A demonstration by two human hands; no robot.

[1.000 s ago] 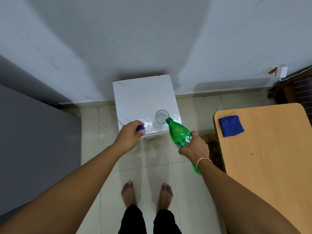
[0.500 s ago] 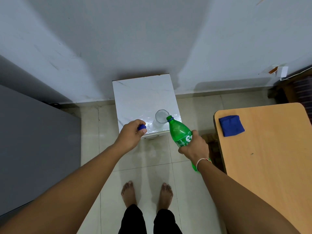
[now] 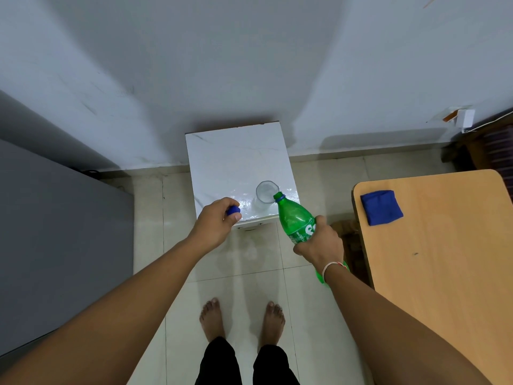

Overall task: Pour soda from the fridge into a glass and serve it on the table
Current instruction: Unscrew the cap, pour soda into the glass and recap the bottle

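A clear glass stands near the front right corner of a small white marble-topped stand. My right hand grips a green soda bottle round its label, tilted so the uncapped mouth touches the glass rim. My left hand pinches the blue bottle cap over the stand's front left edge. Whether soda is flowing cannot be made out.
A wooden table is at the right with a folded blue cloth on its far corner. The grey fridge stands at the left. My bare feet are on the tiled floor below the stand.
The bottle has tipped a little further, its mouth edging up to the glass rim. My left hand with the cap has stayed in place.
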